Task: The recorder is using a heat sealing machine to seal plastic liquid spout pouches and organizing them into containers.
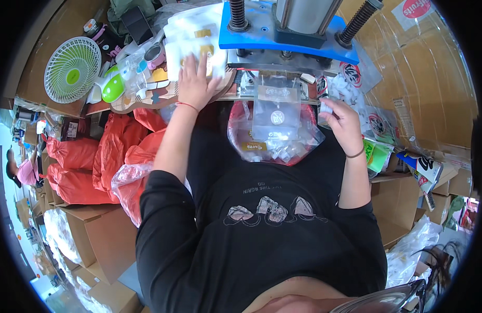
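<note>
My left hand (196, 86) lies with fingers spread on a stack of white plastic bags (175, 55) with gold patches, left of the press. My right hand (341, 125) is closed, pinching a small whitish piece (326, 107) between thumb and fingers; its exact kind is too small to tell. Between my hands, a translucent grey printed pouch (272, 117) hangs from the press's front edge. Beneath it, in front of my lap, a red tub (234, 128) lined with clear plastic holds pouches and small white pieces. The press (303, 37) has a blue plate, springs and rods.
A white-and-green fan (72, 70) stands at the left, beside a cup (155, 54). Stuffed red bags (74, 182) pile up below it. Small white plastic pieces (344, 88) lie right of the press. Cardboard boxes (113, 237) flank me; a person in pink (28, 168) is far left.
</note>
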### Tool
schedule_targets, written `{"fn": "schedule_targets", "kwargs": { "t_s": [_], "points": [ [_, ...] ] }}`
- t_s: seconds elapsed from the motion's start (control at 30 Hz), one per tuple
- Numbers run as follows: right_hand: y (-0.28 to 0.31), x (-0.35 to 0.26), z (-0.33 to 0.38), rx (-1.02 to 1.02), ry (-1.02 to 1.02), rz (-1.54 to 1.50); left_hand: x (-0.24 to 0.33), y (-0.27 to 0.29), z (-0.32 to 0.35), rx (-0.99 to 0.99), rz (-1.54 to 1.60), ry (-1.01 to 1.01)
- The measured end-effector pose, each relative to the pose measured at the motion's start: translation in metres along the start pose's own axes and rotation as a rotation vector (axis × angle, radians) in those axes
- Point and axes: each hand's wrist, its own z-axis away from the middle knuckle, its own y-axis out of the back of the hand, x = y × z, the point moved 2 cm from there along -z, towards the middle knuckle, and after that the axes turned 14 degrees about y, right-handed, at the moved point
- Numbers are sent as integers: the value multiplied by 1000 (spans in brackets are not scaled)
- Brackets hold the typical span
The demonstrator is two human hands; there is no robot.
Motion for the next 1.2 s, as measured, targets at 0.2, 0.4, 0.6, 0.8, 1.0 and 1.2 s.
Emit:
{"fn": "schedule_targets", "kwargs": {
  "t_s": [0.2, 0.4, 0.6, 0.8, 1.0, 1.2],
  "points": [
    [-12, -12, -9, 172, 200, -1, -13, 20, 53, -505, 90, -159],
    [-32, -38, -32, -47, 304, -69, 29, 41, 68, -909, 821, 506],
    [-41, -58, -63, 80, 317, -245, 84, 45, 80, -1207, 883, 482],
    [-25, -35, -53, -192, 339, -98, 112, 33, 110, -1496, 1338, 788],
    [14, 0, -37, 15, 349, 557, 122, 25, 91, -1526, 1505, 998],
    [22, 26, -4, -314, 54, 573, 98, -20, 61, -1416, 1465, 1054]
  ]
}}
